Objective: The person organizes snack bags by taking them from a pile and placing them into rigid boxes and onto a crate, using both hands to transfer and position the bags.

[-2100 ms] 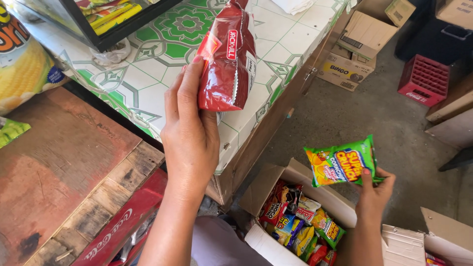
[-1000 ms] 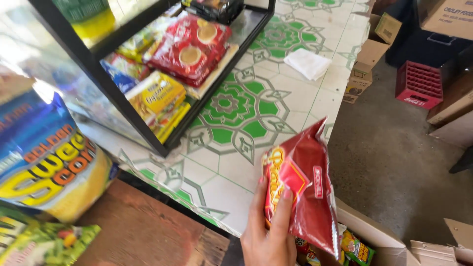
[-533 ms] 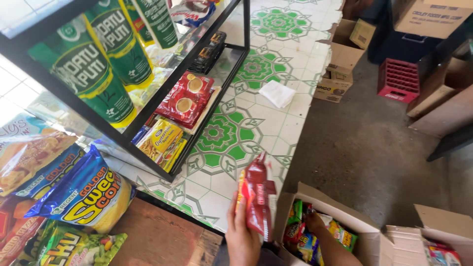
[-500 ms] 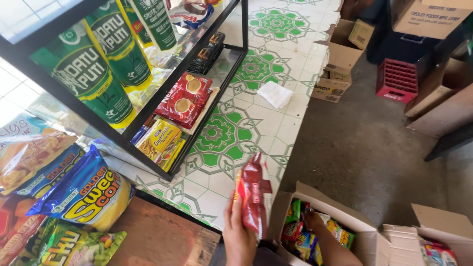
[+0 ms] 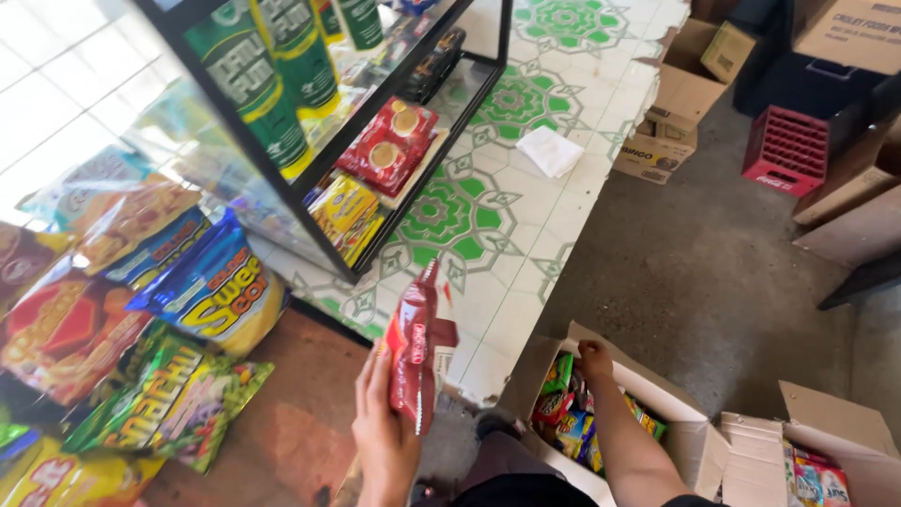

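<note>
**Red packet up, other hand back in the box**

Left hand closed around a red snack packet, held upright over the tiled counter edge, lower than a second ago. Right hand has dropped into the open carton, among bright packets; grip not visible. Green packet gone from view

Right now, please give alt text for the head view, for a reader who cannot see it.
The left hand holds a red snack packet above a green-patterned tiled counter, while the right hand reaches into an open cardboard box of colourful snack packets.
</note>
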